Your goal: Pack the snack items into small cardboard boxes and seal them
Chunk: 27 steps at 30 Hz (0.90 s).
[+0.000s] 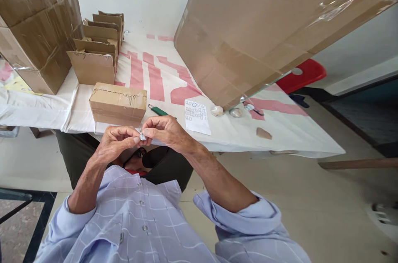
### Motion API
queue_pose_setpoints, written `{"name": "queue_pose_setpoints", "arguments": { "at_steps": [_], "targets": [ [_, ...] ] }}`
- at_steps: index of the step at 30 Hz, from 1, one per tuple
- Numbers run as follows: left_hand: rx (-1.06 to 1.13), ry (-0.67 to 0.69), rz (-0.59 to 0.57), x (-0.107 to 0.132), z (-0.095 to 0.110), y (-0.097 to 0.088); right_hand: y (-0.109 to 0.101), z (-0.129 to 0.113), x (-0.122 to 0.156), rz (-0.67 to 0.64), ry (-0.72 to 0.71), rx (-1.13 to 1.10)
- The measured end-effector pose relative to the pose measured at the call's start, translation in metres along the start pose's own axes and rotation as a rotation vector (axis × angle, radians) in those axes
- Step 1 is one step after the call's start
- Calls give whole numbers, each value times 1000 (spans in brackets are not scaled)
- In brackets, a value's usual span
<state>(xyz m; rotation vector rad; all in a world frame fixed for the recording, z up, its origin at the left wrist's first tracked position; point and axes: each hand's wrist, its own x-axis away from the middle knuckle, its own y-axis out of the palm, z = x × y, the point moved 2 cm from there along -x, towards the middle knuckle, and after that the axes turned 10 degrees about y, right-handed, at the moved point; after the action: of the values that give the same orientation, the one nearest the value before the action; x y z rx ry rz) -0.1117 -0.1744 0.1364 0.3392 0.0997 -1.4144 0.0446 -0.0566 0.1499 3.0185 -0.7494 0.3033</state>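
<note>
My left hand (116,142) and my right hand (163,131) meet in front of my chest, just below the table's front edge. Both pinch a tiny pale piece (142,136) between thumbs and fingertips; it is too small to name. Right behind the hands a closed brown carton (118,103) lies on the white cloth with pink stripes (155,80). A white sheet with rows of small square stickers (196,116) lies to the right of the carton. A green-handled tool (158,110) sits between carton and sheet.
Several open small cartons (96,53) stand in a row at the back left beside a big taped box (37,26). A large flat cardboard sheet (258,35) leans over the table's right half. Small pale lumps (217,110) lie under it; a red stool (300,74) stands behind.
</note>
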Motion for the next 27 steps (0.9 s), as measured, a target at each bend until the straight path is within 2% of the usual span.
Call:
{"name": "queue_pose_setpoints", "arguments": {
  "at_steps": [3,7,10,12,14,21,27],
  "targets": [
    [-15,8,10,1,-2,-2,2,0,3,103,-70,84],
    [-57,31,46,1,-3,-3,6,-7,15,388,-371,340],
    [-50,42,72,1,-4,-3,11,-9,23,411,-596,543],
    [-36,44,82,1,-3,-2,13,-7,25,409,-695,637],
    [-33,43,81,2,-2,-1,12,-3,26,429,-741,713],
    [-72,46,56,3,3,2,11,3,28,514,-712,934],
    [-87,72,57,1,3,3,16,3,29,579,-917,909]
  ]
}}
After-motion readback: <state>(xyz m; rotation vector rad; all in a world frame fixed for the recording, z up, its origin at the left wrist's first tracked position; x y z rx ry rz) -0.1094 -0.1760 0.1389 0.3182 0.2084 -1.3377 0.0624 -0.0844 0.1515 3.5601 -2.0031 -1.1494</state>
